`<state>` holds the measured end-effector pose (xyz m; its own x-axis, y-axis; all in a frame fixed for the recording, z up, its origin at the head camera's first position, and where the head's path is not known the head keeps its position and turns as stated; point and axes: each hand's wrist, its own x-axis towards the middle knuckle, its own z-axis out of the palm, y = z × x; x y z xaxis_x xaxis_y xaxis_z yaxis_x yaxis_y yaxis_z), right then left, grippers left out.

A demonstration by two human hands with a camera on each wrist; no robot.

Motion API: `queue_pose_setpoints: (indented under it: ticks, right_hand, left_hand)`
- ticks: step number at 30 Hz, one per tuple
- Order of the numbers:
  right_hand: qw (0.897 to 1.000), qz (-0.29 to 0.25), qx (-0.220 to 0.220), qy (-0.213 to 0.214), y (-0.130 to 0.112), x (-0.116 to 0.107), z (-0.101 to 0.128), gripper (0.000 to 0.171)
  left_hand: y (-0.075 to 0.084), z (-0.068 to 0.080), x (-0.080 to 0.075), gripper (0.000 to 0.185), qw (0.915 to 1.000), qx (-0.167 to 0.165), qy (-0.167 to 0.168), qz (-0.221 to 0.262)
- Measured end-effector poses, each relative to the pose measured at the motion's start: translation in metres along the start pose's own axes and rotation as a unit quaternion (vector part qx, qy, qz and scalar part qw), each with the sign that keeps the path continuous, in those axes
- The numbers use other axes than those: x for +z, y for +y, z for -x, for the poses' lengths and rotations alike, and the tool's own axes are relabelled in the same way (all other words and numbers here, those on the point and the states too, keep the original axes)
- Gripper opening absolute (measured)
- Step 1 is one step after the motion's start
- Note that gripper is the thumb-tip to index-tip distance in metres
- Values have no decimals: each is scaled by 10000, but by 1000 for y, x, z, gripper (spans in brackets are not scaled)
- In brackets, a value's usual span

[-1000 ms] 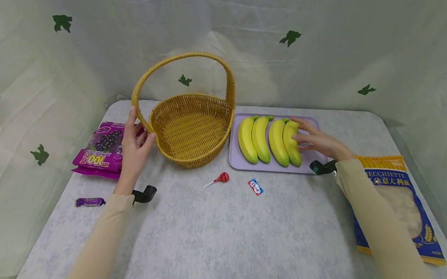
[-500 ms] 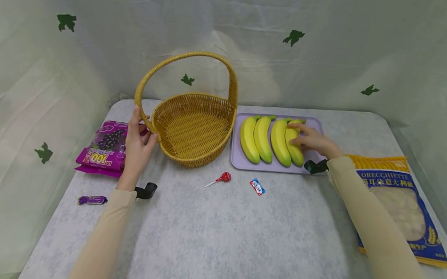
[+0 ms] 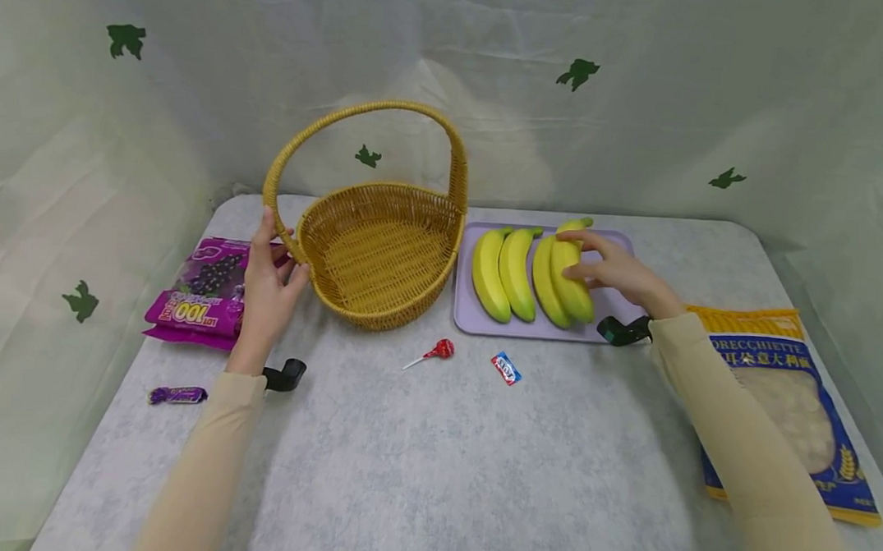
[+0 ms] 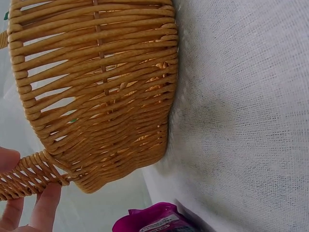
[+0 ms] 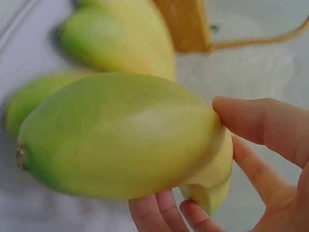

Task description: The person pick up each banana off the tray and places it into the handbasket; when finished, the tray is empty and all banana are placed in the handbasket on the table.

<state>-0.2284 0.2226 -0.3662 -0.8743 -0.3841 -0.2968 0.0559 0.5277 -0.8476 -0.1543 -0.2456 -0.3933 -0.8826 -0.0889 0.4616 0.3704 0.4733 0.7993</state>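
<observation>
A table (image 3: 433,472) covered in pale grey cloth stood before a draped white backdrop. At its back left sat a wicker basket (image 3: 375,260) with a tall arched handle, and nothing lay inside it. The left hand (image 3: 267,280) held the basket where the handle met the rim, thumb and fingers curled round the weave, steadying it.

Just right of the basket lay a lilac tray (image 3: 610,312) with four bananas. Three bananas (image 3: 516,270) lay flat on it, side by side. The right hand (image 3: 612,271) gripped the fourth, rightmost banana (image 3: 569,269), thumb on one side and fingers curled beneath; it appeared tipped up off the tray, its far end raised, partly over its neighbour.

Judged from this, the work seemed barely begun: one banana was in hand but not yet clear of the tray.

A blue pasta bag (image 3: 791,406) lay at the far right, a purple sweets bag (image 3: 196,298) left of the basket. Near the front lay a red lollipop (image 3: 434,353), a small wrapped sweet (image 3: 505,368) and a purple sweet (image 3: 177,395).
</observation>
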Motion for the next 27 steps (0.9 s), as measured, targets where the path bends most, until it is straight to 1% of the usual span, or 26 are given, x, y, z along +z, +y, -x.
queue_pose_setpoints:
  ticks: [4,7,12,16,19,23,27]
  right_hand:
    - [9984,43,-478,-312,-22,15,-4,58]
    - [9937,17,-899,-666,-40,30,-8,59]
    - [9817,9,-1498,-1178,-73,59,-17,58]
    - [9695,133,-1934,-1502,-96,83,-29,56]
    - [9661,357,-2019,-1566,-111,100,-39,56]
    - [9651,540,-2012,-1587,-128,120,-54,57]
    - [9622,486,-2147,-1605,-142,137,-71,58]
  left_hand:
    - [1,0,-1,88,10000,12,7,-21]
    - [1,0,-1,88,10000,16,3,-18]
    - [0,0,-1,86,10000,-11,-8,-28]
    - [-1,0,-1,85,10000,10,-26,-4]
    - [-1,0,-1,86,10000,13,-28,-4]
    - [0,0,-1,86,10000,14,-31,-66]
    - [1,0,-2,87,9998,32,-39,-183]
